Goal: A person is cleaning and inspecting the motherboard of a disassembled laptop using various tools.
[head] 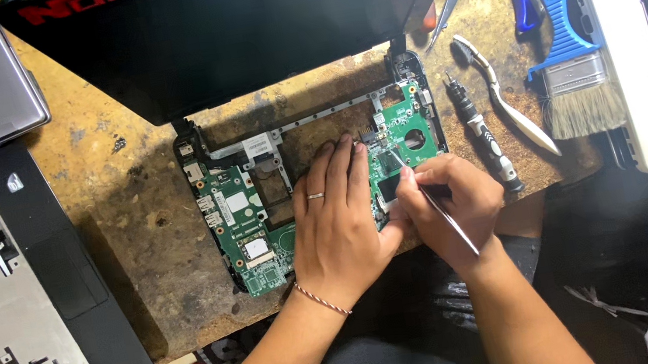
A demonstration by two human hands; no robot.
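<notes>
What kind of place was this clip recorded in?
Probably an electronics repair bench: an opened small laptop with its green circuit board bare, a worn brown worktop, a blue-handled brush, and a black precision screwdriver beside it.

circuit board [237, 215] left of screwdriver [483, 136], brush [576, 75] further right

An electronics repair workshop: opened laptops [14, 290], a circuit board [247, 222], brush [575, 67], screwdriver [482, 132].
</notes>
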